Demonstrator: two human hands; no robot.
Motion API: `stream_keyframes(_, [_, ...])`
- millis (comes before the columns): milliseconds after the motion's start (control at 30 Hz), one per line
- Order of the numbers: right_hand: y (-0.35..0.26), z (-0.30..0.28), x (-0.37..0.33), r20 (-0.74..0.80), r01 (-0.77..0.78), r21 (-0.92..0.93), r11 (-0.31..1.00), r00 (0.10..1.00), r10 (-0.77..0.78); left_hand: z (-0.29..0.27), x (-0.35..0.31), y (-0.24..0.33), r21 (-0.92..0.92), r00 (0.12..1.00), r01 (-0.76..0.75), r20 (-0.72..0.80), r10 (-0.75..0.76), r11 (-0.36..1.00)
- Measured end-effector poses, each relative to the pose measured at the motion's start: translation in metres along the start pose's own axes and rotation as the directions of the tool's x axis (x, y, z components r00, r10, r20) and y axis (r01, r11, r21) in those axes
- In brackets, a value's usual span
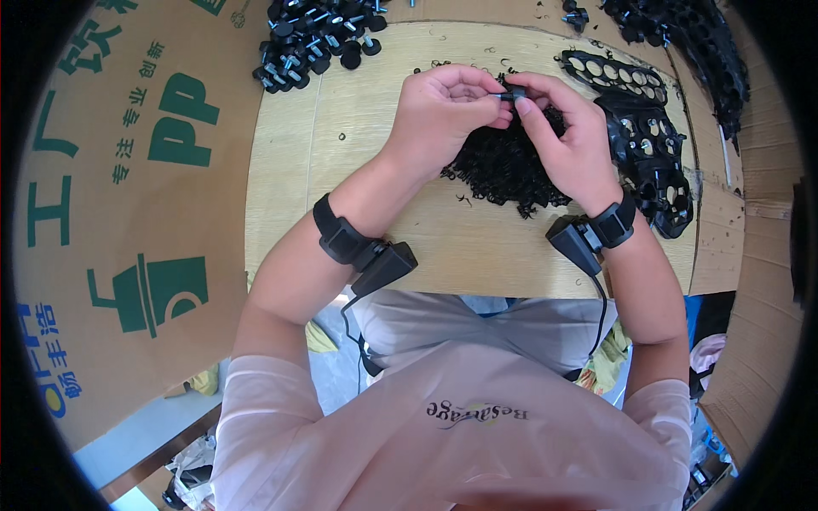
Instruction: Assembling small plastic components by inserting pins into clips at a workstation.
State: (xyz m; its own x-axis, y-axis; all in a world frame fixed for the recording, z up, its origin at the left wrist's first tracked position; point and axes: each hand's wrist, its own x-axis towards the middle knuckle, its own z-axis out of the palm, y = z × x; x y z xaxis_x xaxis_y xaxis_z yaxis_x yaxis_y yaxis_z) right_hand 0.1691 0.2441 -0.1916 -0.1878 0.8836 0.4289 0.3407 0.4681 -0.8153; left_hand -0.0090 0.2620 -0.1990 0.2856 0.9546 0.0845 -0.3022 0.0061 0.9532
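Observation:
Over the middle of the table, both my hands meet at a small black-headed screw [518,93]. My left hand [443,109] pinches its thin shank end between thumb and finger. The thumb and forefinger of my right hand [569,128] are closed on its black head. Fingers partly hide the piece, so whether a ring sits on it I cannot tell. Beneath and between the hands lies a heap of small black open rings [503,170]. Some loose rings are scattered around the heap.
At the far left is a pile of black-headed screws [319,38]. Black perforated sheets [648,140] lie right of the heap, with more black perforated material [711,60] at the far right. Cardboard walls [128,221] flank the wooden table [358,187]. Cabled black devices [383,266] are strapped to both wrists.

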Motion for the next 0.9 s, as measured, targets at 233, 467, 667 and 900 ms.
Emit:
stream_keyframes(233, [0.004, 0.003, -0.004, -0.024, 0.018, -0.032, 0.999, 1.000, -0.019, 0.001, -0.001, -0.005, 0.013, 0.998, 0.061, -0.036, -0.060, 0.998])
stream_keyframes(467, [-0.001, 0.002, 0.002, -0.005, 0.002, -0.018, 1.000, 1.000, -0.002, 0.001, 0.001, -0.005, 0.054, 0.998, -0.032, -0.053, 0.035, 0.998])
stream_keyframes(667, [-0.006, 0.005, 0.000, -0.008, -0.025, 0.021, 0.999, 1.000, 0.025, 0.003, -0.009, -0.003, 0.081, 0.997, -0.052, -0.059, 0.057, 0.995])
stream_keyframes(900, [-0.002, 0.005, 0.005, 0.002, -0.110, 0.139, 0.984, 0.994, 0.110, 0.006, 0.000, 0.001, 0.118, 0.996, -0.062, -0.057, 0.070, 0.991])
